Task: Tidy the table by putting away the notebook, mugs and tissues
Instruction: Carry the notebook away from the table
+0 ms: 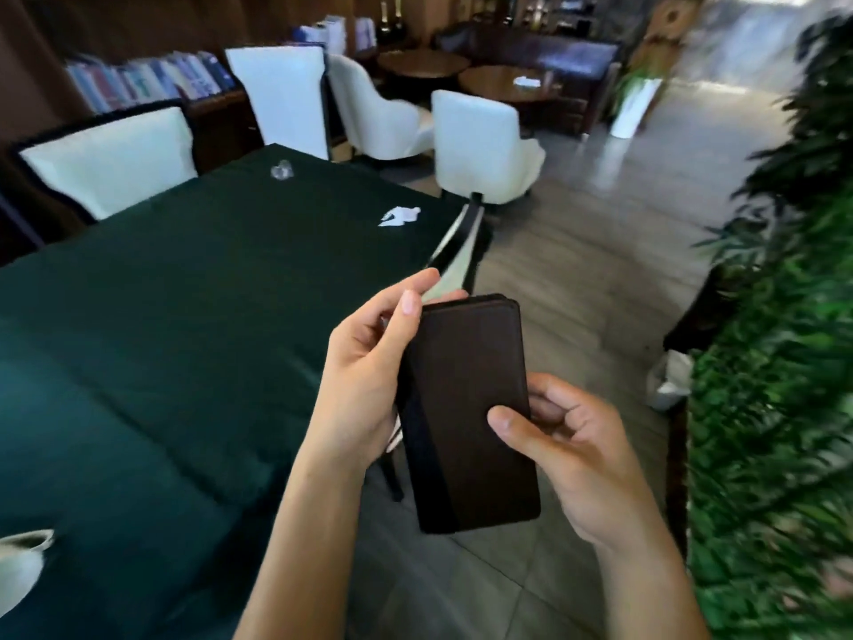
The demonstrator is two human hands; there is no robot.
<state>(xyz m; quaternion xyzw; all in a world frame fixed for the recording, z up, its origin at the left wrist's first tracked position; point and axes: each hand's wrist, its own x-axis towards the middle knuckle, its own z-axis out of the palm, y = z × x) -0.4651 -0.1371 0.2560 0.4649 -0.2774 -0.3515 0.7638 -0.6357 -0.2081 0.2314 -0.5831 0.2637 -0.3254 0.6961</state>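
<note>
Gripping the shut notebook (471,408) off the surface (161,316), both hands' fingers (510,427) clasp its edges, seemingly to carry it away.

Café or lounge: round tables (505,83), white armchairs (480,145), bookshelf (147,80), sofa (544,50).

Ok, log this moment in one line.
notebook closed, off table | left hand and right hand gripping it | tissue, mug on table

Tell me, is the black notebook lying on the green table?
No, the notebook is held up off the table, with the left hand and the right hand both gripping it.
</note>
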